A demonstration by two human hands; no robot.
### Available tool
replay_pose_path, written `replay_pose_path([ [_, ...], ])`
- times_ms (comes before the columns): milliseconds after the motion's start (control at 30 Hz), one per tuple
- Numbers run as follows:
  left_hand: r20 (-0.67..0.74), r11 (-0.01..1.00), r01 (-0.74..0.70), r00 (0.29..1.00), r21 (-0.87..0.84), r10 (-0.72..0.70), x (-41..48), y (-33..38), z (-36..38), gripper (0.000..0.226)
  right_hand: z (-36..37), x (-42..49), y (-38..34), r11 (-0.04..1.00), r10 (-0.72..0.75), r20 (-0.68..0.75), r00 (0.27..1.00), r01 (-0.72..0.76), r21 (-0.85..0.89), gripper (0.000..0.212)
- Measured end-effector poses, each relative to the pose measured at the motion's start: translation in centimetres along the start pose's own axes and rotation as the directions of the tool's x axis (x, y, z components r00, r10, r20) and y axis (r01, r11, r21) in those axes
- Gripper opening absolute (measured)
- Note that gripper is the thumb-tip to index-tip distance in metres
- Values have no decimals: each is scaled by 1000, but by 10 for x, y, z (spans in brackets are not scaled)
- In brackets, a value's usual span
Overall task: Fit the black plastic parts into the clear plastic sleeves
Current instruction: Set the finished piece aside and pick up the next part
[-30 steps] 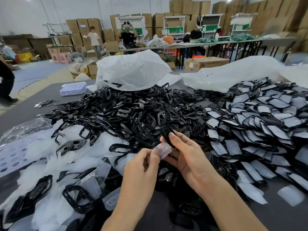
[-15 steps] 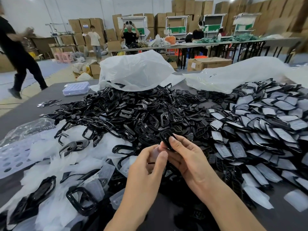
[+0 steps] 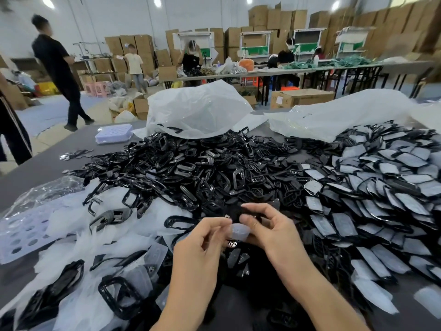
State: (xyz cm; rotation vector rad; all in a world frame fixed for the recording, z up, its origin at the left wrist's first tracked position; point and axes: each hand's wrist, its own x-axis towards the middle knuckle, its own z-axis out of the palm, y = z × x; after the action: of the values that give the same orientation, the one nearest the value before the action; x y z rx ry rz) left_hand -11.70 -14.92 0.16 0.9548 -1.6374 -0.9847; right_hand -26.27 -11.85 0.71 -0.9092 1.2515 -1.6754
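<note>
Presently, stock apparently sorted for reach: black parts (image 3: 191,168) heaped centre, empty sleeves (image 3: 71,235) left, finished pieces (image 3: 381,187) fanned right on the table (image 3: 35,168). Item in work: one clear sleeve (image 3: 238,231), raised between both hands, judged mid-insertion. Left hand (image 3: 205,237): thumb and forefinger pinch its left end, wrist low. Right hand (image 3: 269,230): fingers curled round the right end; whether a black part lies under the forefinger cannot be told against the dark heap.
</note>
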Motion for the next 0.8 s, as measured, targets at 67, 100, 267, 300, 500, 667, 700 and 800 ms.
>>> replay_pose_path([
  [67,-32,1000,11,999,4,-11,1,-3,1,20,4,-3,4,998,-6,46,999,10,-70,24],
  [100,-58,1000,-6,998,13,7,1,-2,0,21,6,-4,5,996,-9,74,997,15,-82,20],
  [267,-104,999,-28,994,-16,26,3,-1,-1,17,10,-7,6,999,-32,121,992,37,-31,13],
  [300,-99,1000,-11,995,-21,9,4,0,0,15,10,-5,6,999,-37,130,991,41,-32,14],
  [500,-110,990,69,990,-123,-82,9,-5,0,17,11,-5,6,997,-42,166,985,32,64,23],
  [667,-13,970,95,995,-222,-101,10,-5,-5,8,11,-4,8,999,-37,163,986,34,20,20],
  [700,-8,971,88,996,-222,-92,9,-5,-5,8,11,-3,9,999,-46,152,987,47,-5,21],
  [800,14,981,73,997,-181,-71,6,-8,-5,17,10,-2,10,998,-52,114,992,54,-16,19],
])
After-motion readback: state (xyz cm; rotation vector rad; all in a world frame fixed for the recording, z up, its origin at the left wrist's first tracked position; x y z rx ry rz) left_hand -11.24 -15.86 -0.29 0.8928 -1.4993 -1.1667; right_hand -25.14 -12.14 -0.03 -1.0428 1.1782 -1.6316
